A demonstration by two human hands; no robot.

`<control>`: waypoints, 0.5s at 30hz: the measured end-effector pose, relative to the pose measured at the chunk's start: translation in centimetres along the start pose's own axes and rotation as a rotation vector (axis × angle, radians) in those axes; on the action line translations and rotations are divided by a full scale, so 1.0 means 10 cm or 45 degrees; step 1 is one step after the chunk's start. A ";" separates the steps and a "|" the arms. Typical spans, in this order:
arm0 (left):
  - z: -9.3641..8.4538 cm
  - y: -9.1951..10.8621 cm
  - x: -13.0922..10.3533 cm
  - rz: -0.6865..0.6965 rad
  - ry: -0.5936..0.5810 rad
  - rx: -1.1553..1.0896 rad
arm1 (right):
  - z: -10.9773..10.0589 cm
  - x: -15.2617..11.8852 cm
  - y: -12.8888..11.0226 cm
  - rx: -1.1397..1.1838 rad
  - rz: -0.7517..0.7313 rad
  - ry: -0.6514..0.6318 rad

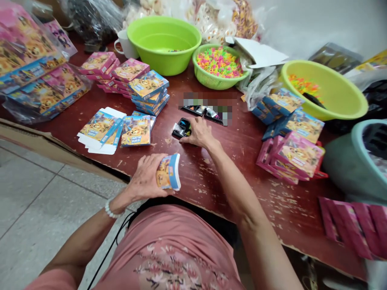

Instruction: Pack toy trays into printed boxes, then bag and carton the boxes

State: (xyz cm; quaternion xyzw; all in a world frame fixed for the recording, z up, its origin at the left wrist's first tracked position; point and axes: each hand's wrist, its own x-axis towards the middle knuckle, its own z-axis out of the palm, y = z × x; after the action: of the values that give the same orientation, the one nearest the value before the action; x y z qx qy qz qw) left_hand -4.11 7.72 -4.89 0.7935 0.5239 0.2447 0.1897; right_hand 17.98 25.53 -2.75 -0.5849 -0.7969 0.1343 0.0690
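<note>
My left hand (145, 177) is wrapped around a small printed carton (168, 172), blue and yellow, held just over the table's front edge. Its open-looking white-edged end faces right and bows slightly. Farther out, my right hand (198, 132) grips a small black plastic tray (178, 128) lying on the table, thumb on the near side and fingers on the far side. Small items sit in that tray, one of them in a clear wrapper; my fingers hide part of it. Just behind it lie more black trays (198, 108), partly blurred out.
Flattened cartons (99, 127) and stacked blue boxes (148, 86) are at left, near pink boxes (130, 69). A green basin (163, 52), a basket of colourful pieces (217, 82) and a yellow basin (341, 88) line the back. More boxes (299, 153) stand at right.
</note>
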 end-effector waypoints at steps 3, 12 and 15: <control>-0.05 -0.04 0.04 -0.025 0.075 -0.136 | -0.05 -0.38 0.08 0.064 0.011 0.044; 0.04 0.06 0.20 -0.151 -0.031 0.057 | -0.32 -1.43 0.05 0.113 -0.075 0.163; 0.10 0.13 0.23 -0.154 -0.069 0.160 | -0.28 -1.64 0.00 0.104 -0.046 0.151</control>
State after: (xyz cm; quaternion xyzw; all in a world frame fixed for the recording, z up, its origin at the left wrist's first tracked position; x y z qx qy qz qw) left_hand -1.75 9.33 -4.51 0.7772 0.5796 0.1779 0.1683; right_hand 23.71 10.33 0.73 -0.5741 -0.7956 0.1306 0.1423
